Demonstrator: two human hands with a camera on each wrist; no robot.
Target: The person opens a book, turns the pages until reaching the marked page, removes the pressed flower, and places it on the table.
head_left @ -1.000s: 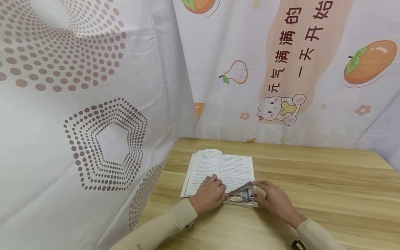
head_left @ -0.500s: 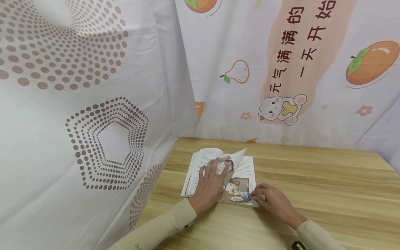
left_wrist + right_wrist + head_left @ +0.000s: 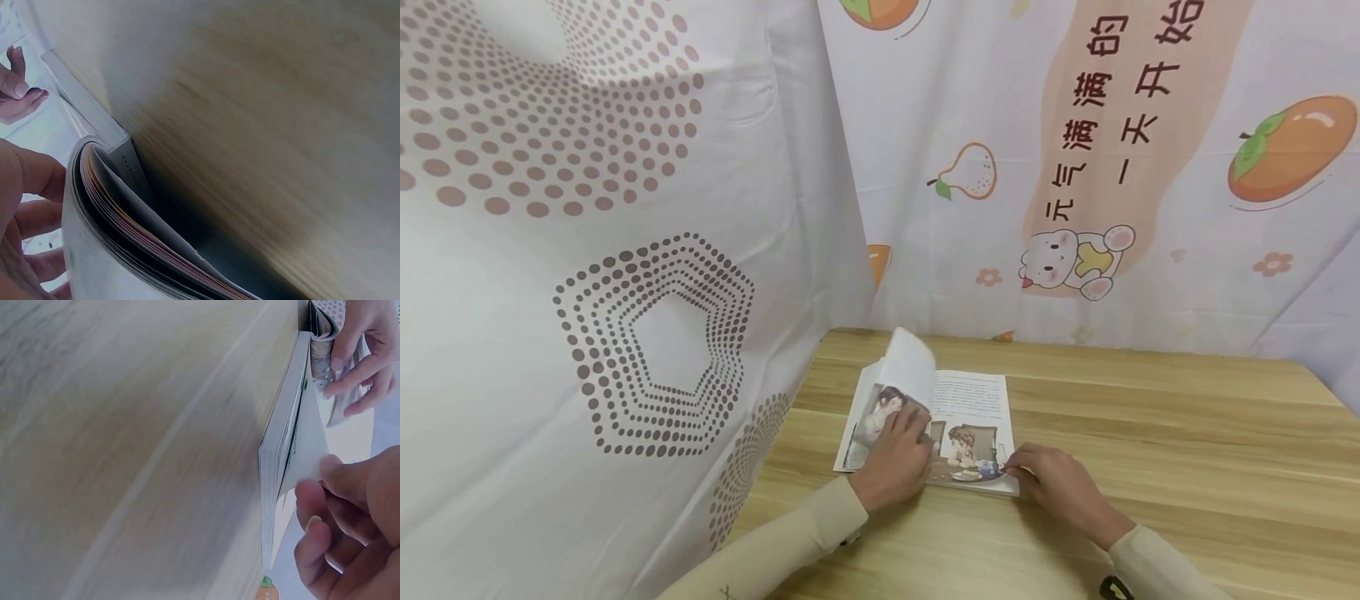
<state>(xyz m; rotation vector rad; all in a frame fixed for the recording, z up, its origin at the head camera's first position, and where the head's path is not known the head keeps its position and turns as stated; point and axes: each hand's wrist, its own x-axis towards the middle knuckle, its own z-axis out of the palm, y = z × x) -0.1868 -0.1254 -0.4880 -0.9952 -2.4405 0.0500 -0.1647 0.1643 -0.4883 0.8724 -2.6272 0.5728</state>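
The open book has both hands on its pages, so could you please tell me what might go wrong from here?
The right hand pinches the lifted corner of the right page; too firm a pull might crease or tear it.
The left page rises at its far end while the left hand rests on its lower part, so it could flop back if that hand lifts away.

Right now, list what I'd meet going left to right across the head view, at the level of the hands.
Dotted cloth → left hand → right-page illustration → right hand.
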